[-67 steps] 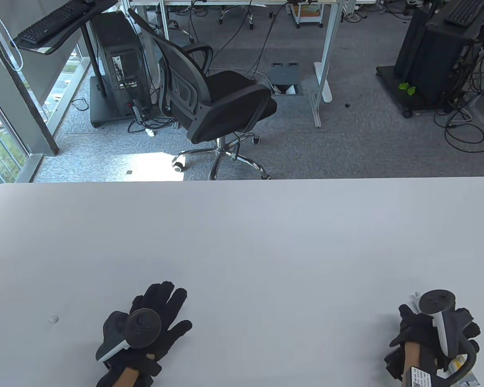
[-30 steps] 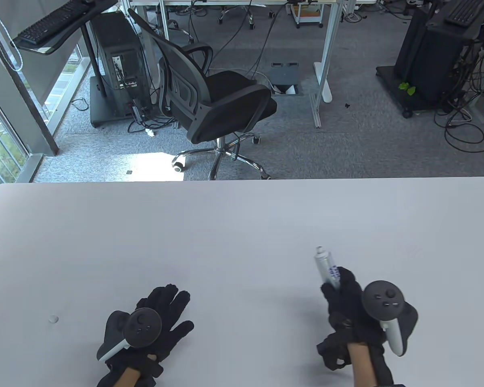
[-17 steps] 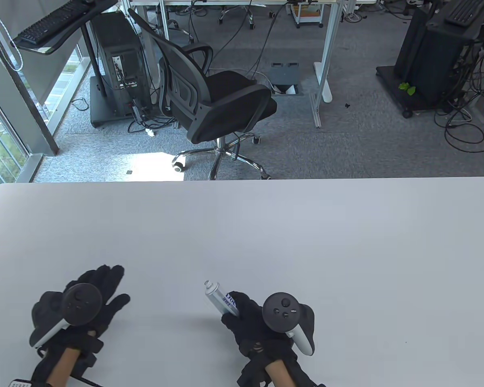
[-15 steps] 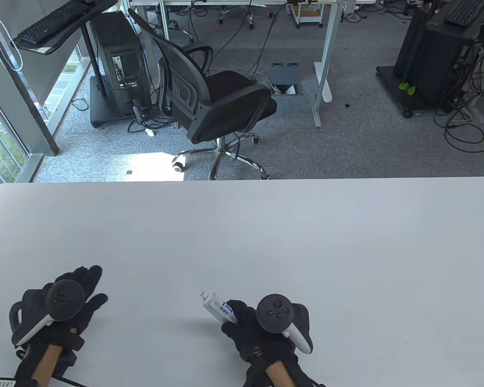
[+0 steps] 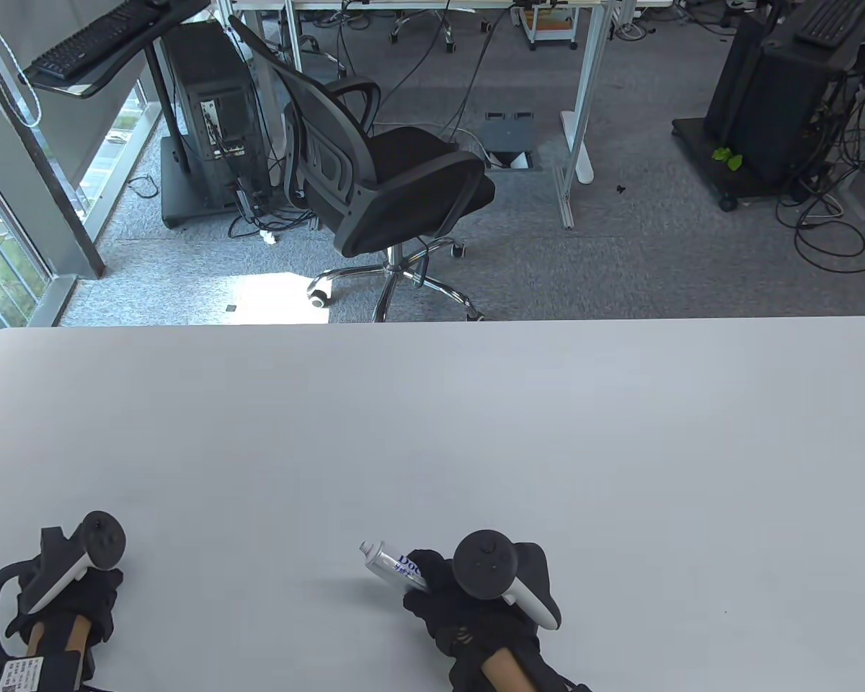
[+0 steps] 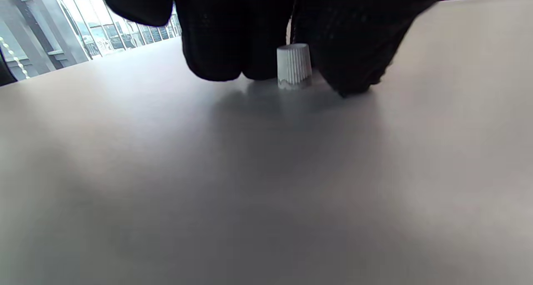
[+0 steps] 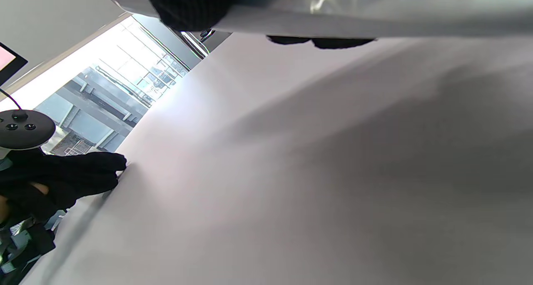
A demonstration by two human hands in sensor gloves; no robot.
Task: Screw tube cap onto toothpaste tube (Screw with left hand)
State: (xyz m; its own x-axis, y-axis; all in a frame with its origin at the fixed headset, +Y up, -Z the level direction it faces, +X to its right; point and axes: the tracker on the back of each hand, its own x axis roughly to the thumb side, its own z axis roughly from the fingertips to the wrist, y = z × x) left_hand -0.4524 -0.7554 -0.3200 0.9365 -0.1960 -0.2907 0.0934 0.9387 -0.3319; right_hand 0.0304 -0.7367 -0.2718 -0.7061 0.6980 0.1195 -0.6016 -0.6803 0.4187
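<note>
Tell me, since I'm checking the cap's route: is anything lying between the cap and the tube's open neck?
Nothing visible does. The small white ribbed cap stands on the white table between the left hand's fingers; bare tabletop runs across to the silver toothpaste tube held by the right hand.

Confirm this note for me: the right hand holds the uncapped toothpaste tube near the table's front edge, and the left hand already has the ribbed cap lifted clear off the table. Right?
Not quite. The ribbed cap stands on the table, between the left hand's fingertips, as the left wrist view shows. The right hand does hold the uncapped toothpaste tube near the front edge.
</note>
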